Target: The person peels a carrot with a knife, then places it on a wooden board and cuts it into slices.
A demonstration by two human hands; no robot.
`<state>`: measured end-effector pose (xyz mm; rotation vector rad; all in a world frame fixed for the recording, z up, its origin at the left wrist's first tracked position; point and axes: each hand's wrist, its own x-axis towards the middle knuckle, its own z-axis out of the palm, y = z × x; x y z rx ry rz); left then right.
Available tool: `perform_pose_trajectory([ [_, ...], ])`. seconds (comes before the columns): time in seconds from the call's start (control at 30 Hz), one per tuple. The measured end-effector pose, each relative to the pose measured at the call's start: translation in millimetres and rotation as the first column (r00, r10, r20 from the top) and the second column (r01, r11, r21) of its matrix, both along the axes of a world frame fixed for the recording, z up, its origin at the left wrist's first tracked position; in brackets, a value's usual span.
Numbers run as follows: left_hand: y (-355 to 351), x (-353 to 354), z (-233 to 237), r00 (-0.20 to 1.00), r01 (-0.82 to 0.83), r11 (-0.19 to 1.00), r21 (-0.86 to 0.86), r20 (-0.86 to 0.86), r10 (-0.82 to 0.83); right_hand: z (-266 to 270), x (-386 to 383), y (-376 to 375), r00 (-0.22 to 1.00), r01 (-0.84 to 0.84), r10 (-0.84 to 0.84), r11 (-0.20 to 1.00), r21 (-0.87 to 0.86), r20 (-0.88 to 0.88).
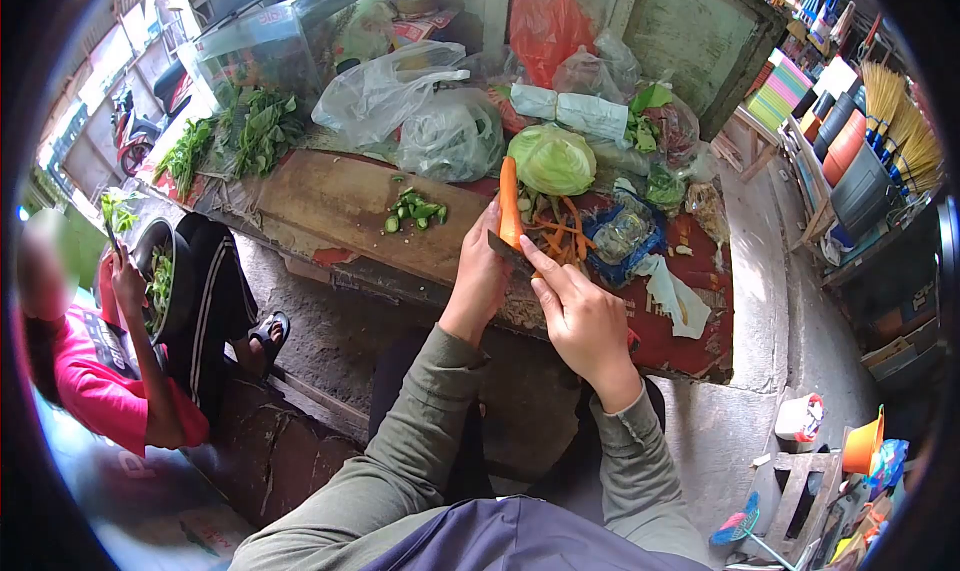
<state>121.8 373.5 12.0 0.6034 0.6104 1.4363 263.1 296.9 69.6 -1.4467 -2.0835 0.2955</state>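
A peeled orange carrot [509, 199] stands nearly upright in my left hand [478, 283], whose fingers are wrapped round its lower part. My right hand [582, 323] grips a knife [508, 251], its dark blade lying across the carrot's lower end. The knife's handle is hidden in my right palm. Just beyond both hands, orange peelings [572, 239] are heaped on the low table. Behind them sits a pale green cabbage [552, 159]. Left of the carrot, cut green pieces [416, 211] lie on a long wooden board [330, 196].
Clear plastic bags [450, 136], a red bag [548, 31] and leafy greens [265, 131] line the table's back. A blue packet [628, 236] lies right of the peelings. At left, a person in a pink shirt [125, 371] holds greens over a dark bowl [178, 291].
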Motion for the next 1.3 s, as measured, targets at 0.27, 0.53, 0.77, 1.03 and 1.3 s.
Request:
perform_pose_trajectory([
  [0.27, 3, -4, -10, 0.995, 0.063, 0.998, 0.010, -0.077, -0.063, -6, 0, 3, 0.999, 0.036, -0.039, 0.997, 0.074, 0.030],
  [0.53, -3, -1, 8, 0.986, 0.026, 0.998, 0.060, -0.164, -0.015, 3, 4, 4, 0.988, -0.026, -0.003, 0.982, -0.187, -0.153],
  [0.77, -3, -5, 1, 0.980, 0.100, 0.994, 0.041, -0.175, -0.091, -6, 8, 9, 0.990, -0.052, 0.043, 0.996, -0.066, -0.133],
  [1.03, -9, 2, 15, 0.986, 0.134, 0.990, 0.034, -0.100, -0.130, 2, 20, 14, 0.972, -0.007, -0.041, 0.979, -0.204, -0.231],
  [1.3, -3, -4, 6, 0.977, 0.045, 0.995, 0.086, -0.211, -0.025, 2, 20, 8, 0.995, -0.059, 0.049, 0.992, -0.109, -0.091],
])
